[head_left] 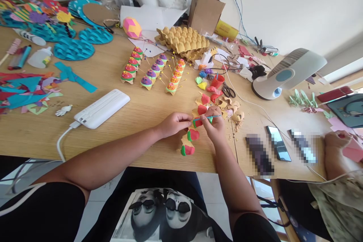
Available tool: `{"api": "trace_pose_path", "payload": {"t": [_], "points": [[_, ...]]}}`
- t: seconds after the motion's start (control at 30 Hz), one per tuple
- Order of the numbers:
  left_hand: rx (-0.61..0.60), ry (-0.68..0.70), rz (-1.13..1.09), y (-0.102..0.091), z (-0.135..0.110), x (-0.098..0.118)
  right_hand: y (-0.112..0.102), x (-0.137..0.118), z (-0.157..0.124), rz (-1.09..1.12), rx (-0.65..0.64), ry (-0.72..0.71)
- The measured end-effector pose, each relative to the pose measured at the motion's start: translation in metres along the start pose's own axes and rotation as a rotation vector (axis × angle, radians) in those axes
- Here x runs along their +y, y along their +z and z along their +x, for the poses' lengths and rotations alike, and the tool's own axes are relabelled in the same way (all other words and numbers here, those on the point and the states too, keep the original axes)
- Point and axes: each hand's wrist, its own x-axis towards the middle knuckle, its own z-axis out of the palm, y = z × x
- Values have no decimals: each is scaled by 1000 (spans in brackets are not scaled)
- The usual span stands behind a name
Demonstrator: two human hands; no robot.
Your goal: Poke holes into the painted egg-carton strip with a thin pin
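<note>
My left hand [179, 124] pinches the edge of a strip of egg carton cups [190, 136] covered with red and green clay. In my right hand [213, 121] is a thin blue stick [213, 116], lying across the middle cup of the strip. A bit of green shows by the right fingers; whether it is held cannot be made out. Torn carton pieces [231, 106] lie just right of that hand. Behind the hands stand three finished-looking carton strips, one red and green [131, 66], one purple [154, 71] and one orange [176, 76], with pins stuck beside their cups.
A white power bank [102, 109] with a cable lies left. Clay lumps [202, 83], scissors [228, 90] and a white fan [283, 75] stand right of centre. Egg trays [183, 39] are at the back. Phones [278, 143] and another person's hand [337, 147] are at right.
</note>
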Motion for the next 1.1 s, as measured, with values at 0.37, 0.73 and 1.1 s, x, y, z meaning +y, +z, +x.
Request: {"api": "trace_pose_path", "payload": {"t": [0.37,0.73,1.1], "points": [[45,-89,-444,0,7,-11,-1,-2,-1,-41,63,-28],[100,-114,-579,1,9,-7,0,2,0,92,104,-11],[46,-91,-493,0,8,-7,-1,1,0,-10,37,-62]]}}
